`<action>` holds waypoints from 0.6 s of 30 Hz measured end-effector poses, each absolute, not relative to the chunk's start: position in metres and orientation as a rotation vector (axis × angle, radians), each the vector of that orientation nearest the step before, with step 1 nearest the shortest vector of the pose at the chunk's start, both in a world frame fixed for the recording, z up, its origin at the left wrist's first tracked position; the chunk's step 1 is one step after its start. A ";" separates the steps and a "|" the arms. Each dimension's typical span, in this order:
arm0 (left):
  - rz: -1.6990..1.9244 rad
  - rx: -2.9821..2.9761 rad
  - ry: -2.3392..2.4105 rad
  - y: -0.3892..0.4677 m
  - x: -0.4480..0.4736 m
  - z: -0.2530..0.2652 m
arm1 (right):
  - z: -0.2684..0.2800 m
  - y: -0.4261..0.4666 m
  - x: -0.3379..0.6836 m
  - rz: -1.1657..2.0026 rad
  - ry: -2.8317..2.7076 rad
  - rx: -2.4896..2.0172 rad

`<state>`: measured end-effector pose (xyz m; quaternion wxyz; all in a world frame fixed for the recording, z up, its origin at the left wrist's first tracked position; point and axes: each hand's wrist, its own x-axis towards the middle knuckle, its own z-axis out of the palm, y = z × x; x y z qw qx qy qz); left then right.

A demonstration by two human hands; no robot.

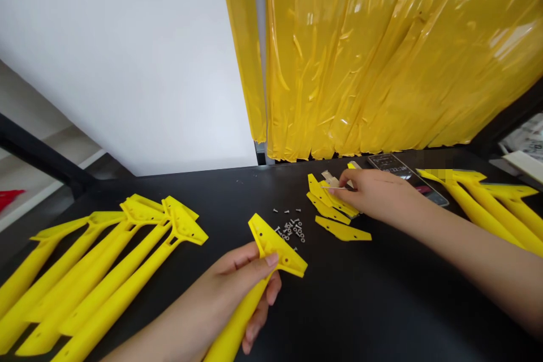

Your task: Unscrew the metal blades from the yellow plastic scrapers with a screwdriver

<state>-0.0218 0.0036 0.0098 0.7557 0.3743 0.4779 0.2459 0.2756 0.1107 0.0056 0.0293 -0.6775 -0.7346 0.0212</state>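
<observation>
My left hand (241,277) is closed around a yellow plastic scraper-like handle (278,246), its wide hollow head with screw holes facing up and the thumb pressed on it. Over a small pile of flat yellow cover plates (324,199), my right hand (360,189) pinches a thin metal plate (331,187), seen nearly edge-on. Another silvery metal plate (328,177) lies behind it, partly hidden. One loose yellow cover plate (343,230) rests nearer to me. Between the hands, several small screws (291,229) are scattered on the black table (339,300).
Several yellow handles (127,243) lie side by side at the left. More yellow handles (496,209) lie at the right, beyond my forearm. A phone-like device (399,167) sits behind my right hand. A white panel (139,68) and a yellow plastic curtain (365,56) stand at the back.
</observation>
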 end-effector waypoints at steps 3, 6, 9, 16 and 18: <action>0.551 0.813 1.049 0.002 -0.022 0.010 | 0.007 0.110 0.274 0.137 -2.264 -2.083; 0.548 0.805 1.074 0.000 -0.021 0.012 | 0.007 0.108 0.274 0.164 -2.269 -2.080; 0.528 0.805 1.052 0.002 -0.021 0.012 | 0.006 0.107 0.275 0.160 -2.285 -2.063; 0.529 0.839 1.065 0.004 -0.020 0.015 | 0.003 0.112 0.276 0.040 -2.229 -2.173; 0.532 0.852 1.077 0.002 -0.020 0.016 | 0.001 0.114 0.278 0.033 -2.233 -2.199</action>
